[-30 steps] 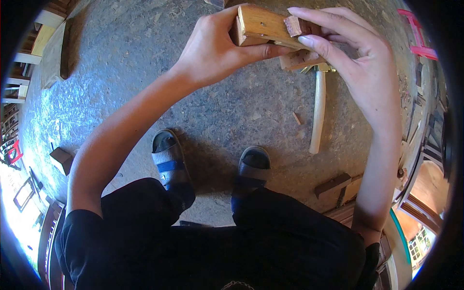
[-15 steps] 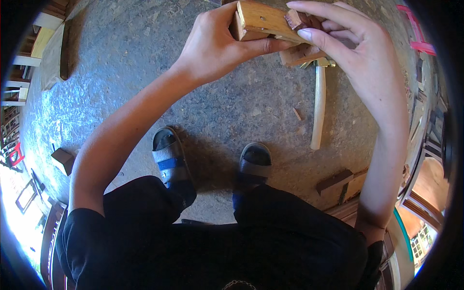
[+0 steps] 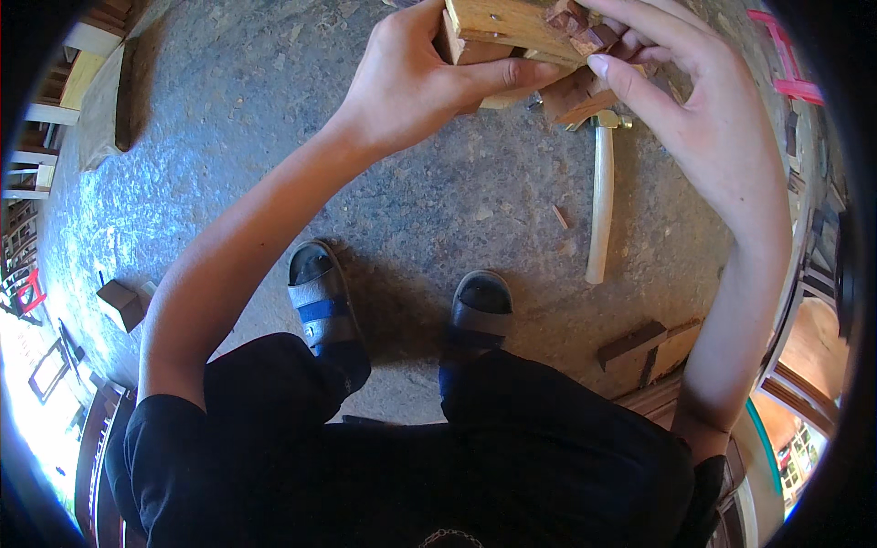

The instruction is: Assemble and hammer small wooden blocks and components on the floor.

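At the top of the view, my left hand (image 3: pixel 406 87) is closed around a pale wooden piece (image 3: pixel 507 26) with a nail-like dot on its face. The left thumb lies along its near side. My right hand (image 3: pixel 708 100) pinches a small reddish-brown wood block (image 3: pixel 596 38) against the piece's right end; its thumb is at the block's lower edge and some fingers are hidden behind. Below them, another brown wood piece (image 3: pixel 574 96) shows partly. A hammer (image 3: pixel 601 201) with a pale handle lies on the floor, its head beneath the wood.
A small wood chip (image 3: pixel 560 216) lies left of the hammer. Wood blocks (image 3: pixel 650 352) sit at the lower right, and another block (image 3: pixel 119 303) at the left. A pink plastic item (image 3: pixel 787 59) stands far right. My sandalled feet (image 3: pixel 481 310) are on the concrete floor (image 3: pixel 438 210).
My right hand has shifted slightly right, with the reddish-brown block now tilted and farther right along the pale piece. The held wood has risen a little; the hammer has not moved.
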Motion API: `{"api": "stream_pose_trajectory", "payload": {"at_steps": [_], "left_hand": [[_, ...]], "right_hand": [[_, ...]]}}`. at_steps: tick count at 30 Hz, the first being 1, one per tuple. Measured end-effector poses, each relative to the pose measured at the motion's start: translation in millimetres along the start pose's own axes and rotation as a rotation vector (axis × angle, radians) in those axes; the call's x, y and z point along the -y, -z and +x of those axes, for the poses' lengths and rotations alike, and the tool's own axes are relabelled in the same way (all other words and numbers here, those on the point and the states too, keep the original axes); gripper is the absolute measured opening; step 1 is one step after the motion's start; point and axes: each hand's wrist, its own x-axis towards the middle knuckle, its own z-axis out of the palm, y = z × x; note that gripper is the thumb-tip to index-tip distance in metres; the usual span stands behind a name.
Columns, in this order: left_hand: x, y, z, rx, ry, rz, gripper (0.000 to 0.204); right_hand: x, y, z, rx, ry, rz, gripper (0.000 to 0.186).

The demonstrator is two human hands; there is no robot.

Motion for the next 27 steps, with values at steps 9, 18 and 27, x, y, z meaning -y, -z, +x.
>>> {"api": "stream_pose_trajectory", "payload": {"at_steps": [9, 18, 27], "left_hand": [[-4.2, 5.5, 2.1, -0.016, 0.005, 0.042, 0.056], [-6.7, 7.4, 0.9, 0.051, -0.038, 0.025, 0.056], [-11.8, 6.6, 5.1, 0.099, -0.081, 0.034, 0.054]], "right_hand": [[-1.9, -8.5, 6.7, -0.061, -0.103, -0.013, 0.037], [-17.9, -5.1, 8.0, -0.121, 0.087, 0.003, 0.023], [-8.7, 23.8, 18.6, 0.114, -0.131, 0.348, 0.019]]}}
